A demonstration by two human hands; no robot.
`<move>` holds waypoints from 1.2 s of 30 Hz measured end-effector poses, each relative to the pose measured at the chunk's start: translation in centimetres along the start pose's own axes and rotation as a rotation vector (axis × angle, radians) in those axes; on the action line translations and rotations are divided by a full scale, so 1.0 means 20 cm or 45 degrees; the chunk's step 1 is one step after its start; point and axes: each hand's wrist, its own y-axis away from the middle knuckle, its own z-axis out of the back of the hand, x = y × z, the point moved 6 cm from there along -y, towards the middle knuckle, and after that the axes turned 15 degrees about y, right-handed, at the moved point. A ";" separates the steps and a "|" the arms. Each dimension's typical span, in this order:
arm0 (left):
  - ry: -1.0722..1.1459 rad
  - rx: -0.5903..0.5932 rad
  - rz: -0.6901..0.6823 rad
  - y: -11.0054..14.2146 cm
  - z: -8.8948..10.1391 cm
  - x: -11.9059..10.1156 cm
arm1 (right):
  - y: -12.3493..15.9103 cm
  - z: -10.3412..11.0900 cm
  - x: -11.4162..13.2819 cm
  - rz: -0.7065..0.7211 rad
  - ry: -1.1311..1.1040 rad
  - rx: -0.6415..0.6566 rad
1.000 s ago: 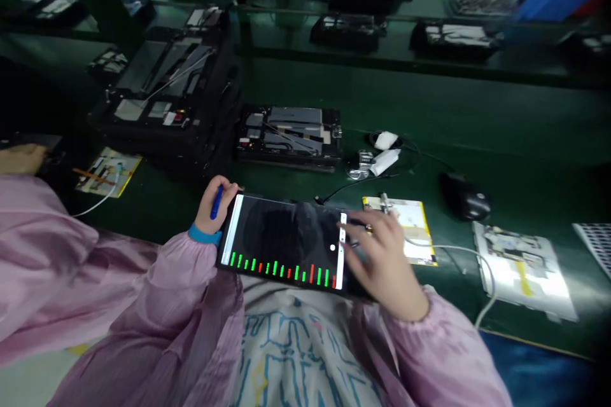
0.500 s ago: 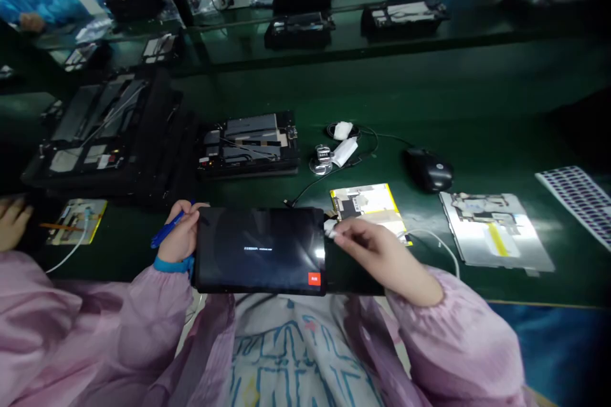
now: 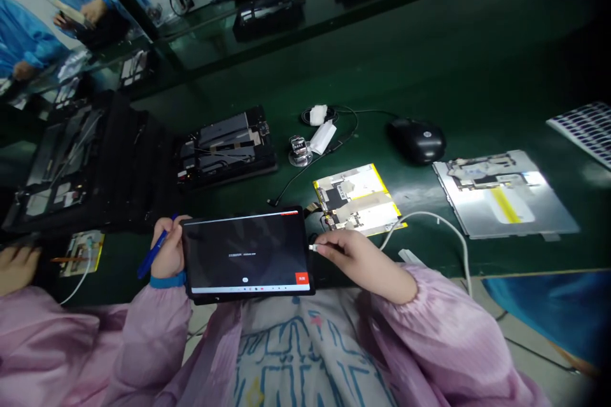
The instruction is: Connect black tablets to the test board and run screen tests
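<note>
A black tablet [image 3: 245, 253] lies at the near edge of the green bench, its dark screen showing a line of small text and a red button. My left hand [image 3: 167, 254] grips its left edge, fingers closed, with a blue pen [image 3: 151, 257] also held in that hand. My right hand [image 3: 351, 254] pinches a small white cable plug [image 3: 314, 247] against the tablet's right edge. The white cable [image 3: 443, 229] loops away to the right.
A yellow-edged circuit board [image 3: 356, 200], a black mouse [image 3: 417, 138] and a silver back plate [image 3: 501, 194] lie to the right. An opened tablet [image 3: 224, 149] and stacked black trays [image 3: 86, 165] stand behind. Another person's hand [image 3: 16, 267] rests at far left. Workers in blue sit beyond.
The coloured bar display on the tablet screen gave way to a dark screen with text. My right hand left the screen's edge and took the white plug to the tablet's right side.
</note>
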 end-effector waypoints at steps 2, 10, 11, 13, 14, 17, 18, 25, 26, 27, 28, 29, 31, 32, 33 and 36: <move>-0.013 0.002 -0.019 0.01 -0.01 -0.01 | 0.00 0.00 0.01 0.010 0.035 0.006; -0.090 0.043 -0.082 0.04 -0.01 -0.02 | 0.00 -0.02 0.02 0.050 0.145 0.094; -0.093 0.053 -0.087 0.03 0.00 -0.02 | 0.00 -0.02 0.02 0.060 0.160 0.107; -0.114 0.076 -0.104 0.03 0.00 -0.01 | 0.00 -0.02 0.03 0.065 0.192 0.124; -0.132 0.085 -0.116 0.03 0.00 -0.01 | -0.01 -0.02 0.03 0.060 0.206 0.135; -0.157 0.080 -0.178 0.02 0.00 -0.01 | -0.01 -0.02 0.04 0.030 0.256 0.204; -0.151 0.080 -0.195 0.02 0.01 -0.01 | -0.02 -0.02 0.04 0.018 0.271 0.228; -0.102 0.114 -0.202 0.02 0.03 0.01 | -0.04 -0.03 0.06 -0.008 0.308 0.273; -0.091 0.121 -0.200 0.02 0.03 0.01 | -0.04 -0.04 0.06 -0.006 0.312 0.272; -0.082 0.128 -0.199 0.02 0.03 0.01 | -0.04 -0.04 0.06 -0.006 0.320 0.269; -0.076 0.134 -0.196 0.02 0.04 0.01 | -0.04 -0.04 0.06 -0.005 0.333 0.264; -0.070 0.139 -0.188 0.02 0.04 0.02 | -0.04 -0.04 0.06 0.001 0.349 0.258; -0.052 0.145 -0.155 0.02 0.04 0.02 | -0.03 -0.05 0.07 0.037 0.385 0.241; -0.033 0.151 -0.132 0.02 0.04 0.03 | -0.02 -0.05 0.07 0.065 0.403 0.223; -0.005 0.154 -0.112 0.02 0.04 0.03 | 0.00 -0.05 0.08 0.095 0.420 0.195; 0.091 0.162 -0.061 0.03 0.05 0.05 | 0.04 -0.06 0.08 0.177 0.448 0.050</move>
